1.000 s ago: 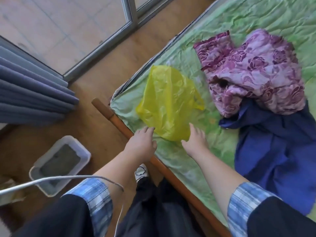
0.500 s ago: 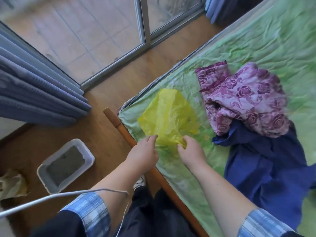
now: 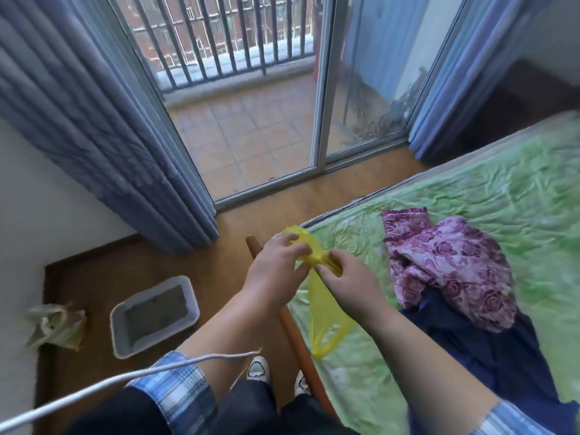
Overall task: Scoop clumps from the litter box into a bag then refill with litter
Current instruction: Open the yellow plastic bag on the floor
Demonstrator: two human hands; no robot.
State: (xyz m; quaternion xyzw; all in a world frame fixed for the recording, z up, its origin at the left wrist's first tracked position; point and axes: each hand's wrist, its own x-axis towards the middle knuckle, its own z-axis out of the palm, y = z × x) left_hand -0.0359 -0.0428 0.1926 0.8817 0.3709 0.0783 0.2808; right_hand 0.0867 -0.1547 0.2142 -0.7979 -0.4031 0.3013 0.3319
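Observation:
A yellow plastic bag (image 3: 323, 312) hangs in the air over the bed's near corner, bunched at its top. My left hand (image 3: 276, 271) pinches the bag's upper part, and my right hand (image 3: 348, 281) grips the bunched plastic right beside it. The bag's lower end dangles below my hands with a handle loop showing. A white litter box (image 3: 117, 324) holding grey litter (image 3: 157, 309) stands on the wooden floor at the lower left, apart from both hands.
A bed with a green sheet (image 3: 470, 208) and wooden rail (image 3: 292, 331) fills the right; purple floral cloth (image 3: 445, 262) and dark blue cloth (image 3: 489, 356) lie on it. A crumpled greenish bag (image 3: 55, 324) sits by the wall. Grey curtains (image 3: 94, 120) flank the open balcony door (image 3: 251, 142).
Both hands took hold of the yellow bag and lifted it off the bed, so it now hangs between them. My view tilted upward, showing the balcony.

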